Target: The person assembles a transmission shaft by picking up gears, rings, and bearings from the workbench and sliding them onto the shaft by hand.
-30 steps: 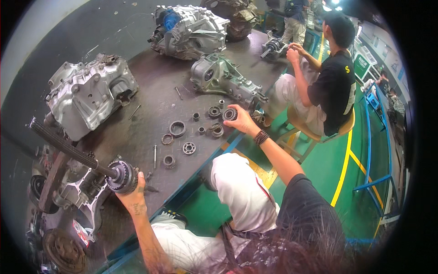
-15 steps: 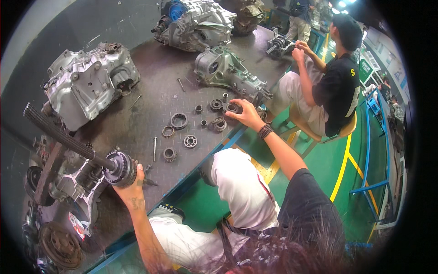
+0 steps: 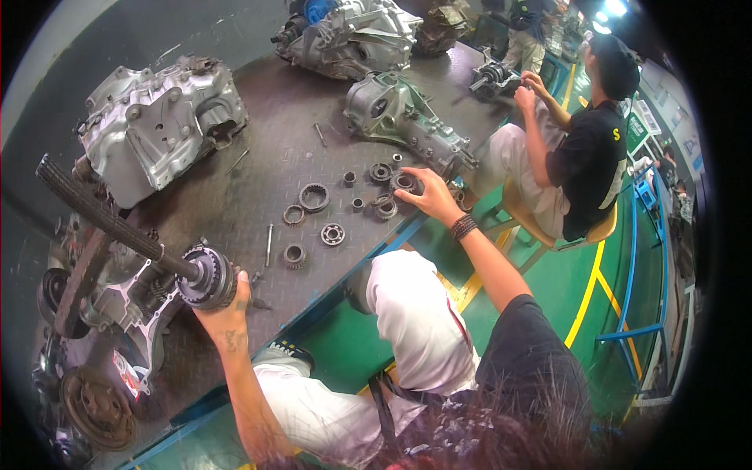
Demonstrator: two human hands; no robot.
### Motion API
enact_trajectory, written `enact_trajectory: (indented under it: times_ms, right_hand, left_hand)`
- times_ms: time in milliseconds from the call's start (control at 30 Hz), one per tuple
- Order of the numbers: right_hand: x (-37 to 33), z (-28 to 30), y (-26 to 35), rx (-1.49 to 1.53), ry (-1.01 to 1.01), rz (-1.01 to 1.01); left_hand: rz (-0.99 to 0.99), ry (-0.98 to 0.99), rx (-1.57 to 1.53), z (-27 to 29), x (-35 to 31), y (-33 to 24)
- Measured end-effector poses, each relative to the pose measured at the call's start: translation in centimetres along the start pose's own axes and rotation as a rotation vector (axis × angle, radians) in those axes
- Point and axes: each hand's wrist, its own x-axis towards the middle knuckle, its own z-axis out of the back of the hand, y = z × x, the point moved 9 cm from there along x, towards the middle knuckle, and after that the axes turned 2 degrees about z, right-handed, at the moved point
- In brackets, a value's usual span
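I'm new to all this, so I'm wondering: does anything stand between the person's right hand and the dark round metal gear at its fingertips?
Nothing visible does: the right hand has its fingers at the edge of the dark round metal gear. Another dark round metal part lies just left of that gear, not in between.

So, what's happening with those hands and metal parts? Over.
Left fingers gripping geared shaft. Right fingers around a small gear. Loose gears close beside it.

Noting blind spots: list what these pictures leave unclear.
Head view, left hand: most fingers hidden behind the gear stack.
Head view, small gear: partly covered by the right hand.
Head view, blue-and-silver housing: top cut off by upper edge.
Head view, background people: details too small.
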Motion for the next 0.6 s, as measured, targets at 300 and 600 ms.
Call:
enact_trajectory:
  times_ms: [300, 600]
  right_hand:
    - [1.7, 1.4, 4.4, 0.049, -0.169, 0.185]
    - [1.1, -1.1, 33.6, 0.569, 0.256, 0.66]
  left_hand:
    - [-0.002, -0.034, 0.116, 1.3, 0.2, -0.2]
    - [0.099, 0.009, -0.082, -1.0, -0.1, -0.6]
